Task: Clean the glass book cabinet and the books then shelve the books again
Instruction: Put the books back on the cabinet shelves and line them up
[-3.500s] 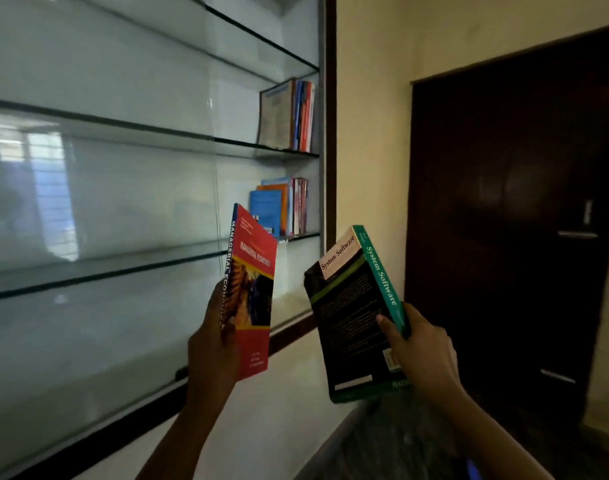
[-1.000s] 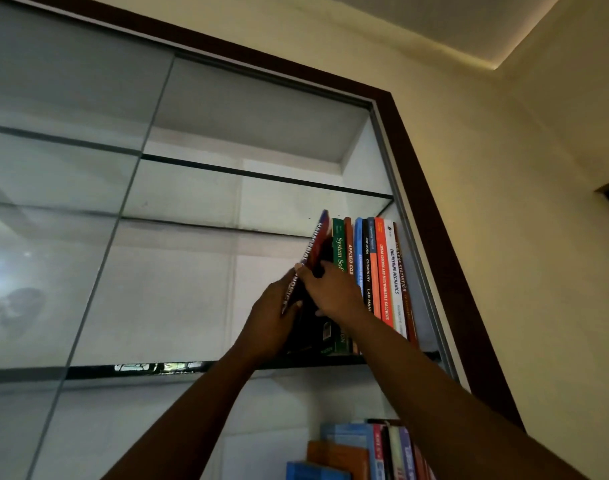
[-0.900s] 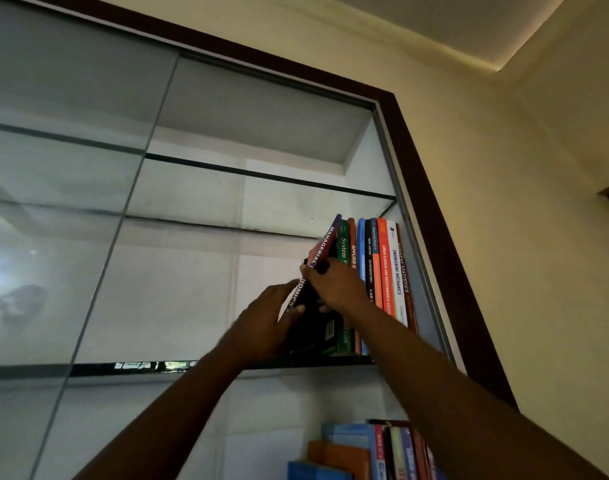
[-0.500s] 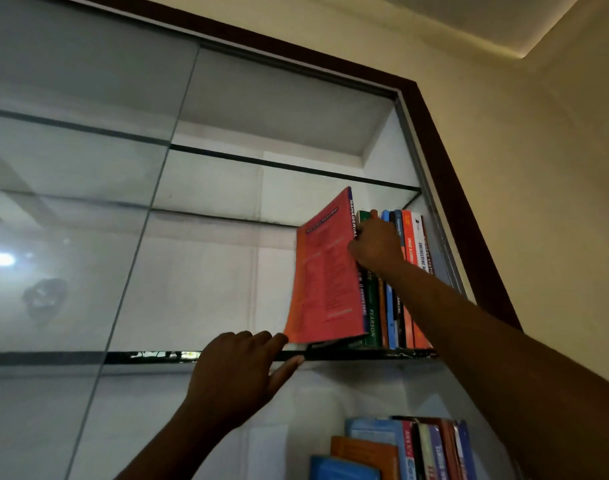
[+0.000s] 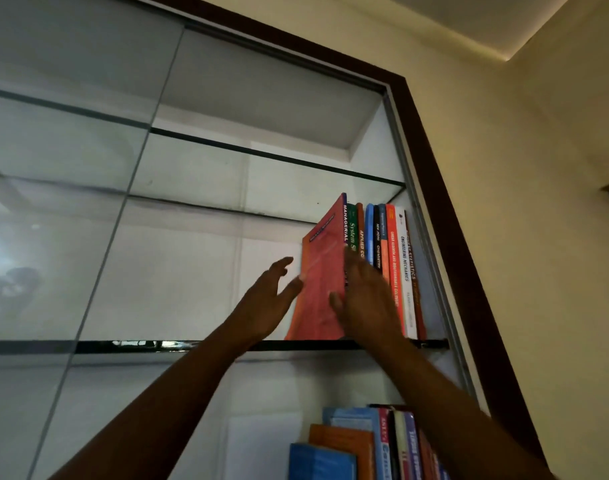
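Between left hand [image 5: 266, 303] and right hand [image 5: 369, 306] | red book [image 5: 322, 282] | on shelf [image 5: 192, 346]

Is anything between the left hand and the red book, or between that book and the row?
Nothing visible. The left hand is open just left of the red book, nothing between. The book stands against the green book; the right hand covers their lower spines.

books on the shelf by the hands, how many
9, standing in one row, right end of glass shelf: red book leftmost, brown book rightmost; thin ones may be hidden.
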### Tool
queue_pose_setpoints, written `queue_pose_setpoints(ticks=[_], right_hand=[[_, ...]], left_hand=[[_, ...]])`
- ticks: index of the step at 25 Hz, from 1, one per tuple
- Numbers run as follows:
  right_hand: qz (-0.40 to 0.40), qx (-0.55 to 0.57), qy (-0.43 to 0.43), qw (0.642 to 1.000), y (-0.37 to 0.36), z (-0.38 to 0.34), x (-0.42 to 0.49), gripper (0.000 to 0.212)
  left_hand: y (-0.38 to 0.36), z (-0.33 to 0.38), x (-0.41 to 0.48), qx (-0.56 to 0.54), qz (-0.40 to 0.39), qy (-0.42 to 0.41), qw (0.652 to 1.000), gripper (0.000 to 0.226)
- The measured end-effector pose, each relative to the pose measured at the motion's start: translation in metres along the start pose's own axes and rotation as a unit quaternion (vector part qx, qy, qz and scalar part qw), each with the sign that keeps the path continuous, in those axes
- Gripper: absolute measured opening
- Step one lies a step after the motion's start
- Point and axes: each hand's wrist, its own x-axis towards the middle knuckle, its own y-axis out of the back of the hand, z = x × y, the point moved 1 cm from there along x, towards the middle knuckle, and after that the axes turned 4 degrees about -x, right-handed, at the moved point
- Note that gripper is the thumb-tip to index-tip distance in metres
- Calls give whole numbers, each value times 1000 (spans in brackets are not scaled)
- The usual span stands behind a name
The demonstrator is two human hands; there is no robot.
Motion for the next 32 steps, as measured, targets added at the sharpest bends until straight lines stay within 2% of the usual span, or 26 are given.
queue_pose_setpoints(ticks=[3,5,7,13,15,17,18,21,23,25,27,29,32], right_hand=[[-32,43,-25,998,-24,10,-20,66],[-19,27,-33,999,-28,16,-18,68],[2,-9,-22,1000,-29,19,-17,80],[-2,-10,-2,1000,-32,18,-17,83],[-40,-12,15,999,-24,22,-12,87],[-115,3,28,993,-8,27,-5,80],[-137,48,26,989,0,28,-5,74],[-126,219,18,967,22,23,-37,57],[-134,303,-12,943,29,16,-76,48],[-168,367,-46,914,30,5,-120,39],[-224,415,-52,880,27,-13,-166,29],[-306,443,-38,842,25,-40,-220,27],[-443,463,-15,767,37,-98,-300,29]], left_hand=[[-28,28,18,-153,-27,94,983,55],[-47,33,25,-259,-64,171,948,57],[-63,25,33,-344,-99,226,906,73],[-72,3,52,-394,-69,239,885,90],[-69,12,42,-370,-81,229,897,78],[-66,28,30,-319,-67,211,922,63],[-63,34,25,-284,-34,182,941,57],[-42,36,-13,-103,56,43,992,47],[-29,25,-63,0,66,-57,996,46],[-15,17,-131,78,45,-88,992,44],[3,10,-204,114,11,-39,993,46],[27,2,-281,91,-8,69,993,42],[67,-4,-409,29,48,248,967,32]])
